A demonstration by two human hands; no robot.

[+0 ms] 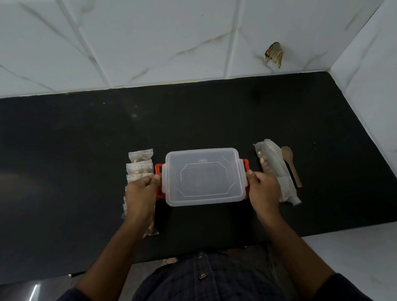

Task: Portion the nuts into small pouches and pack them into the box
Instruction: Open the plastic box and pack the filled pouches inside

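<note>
The left hand [140, 194] and right hand [263, 188] each curl closed around an orange side latch of the clear rectangular plastic box [203, 177], lidded, on the black countertop [76, 159]. Left of the box lie small clear pouches of nuts [141, 165]; right of it, a larger nut bag [272, 159] and wooden spoon [290, 160].

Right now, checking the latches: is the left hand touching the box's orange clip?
Touching. The head view shows the left hand with thumb and fingers pinching the orange clip at the box.

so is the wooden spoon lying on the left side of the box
No, the wooden spoon lies on the counter to the right of the box, beyond the big nut bag; the filled pouches are on the left.
</note>
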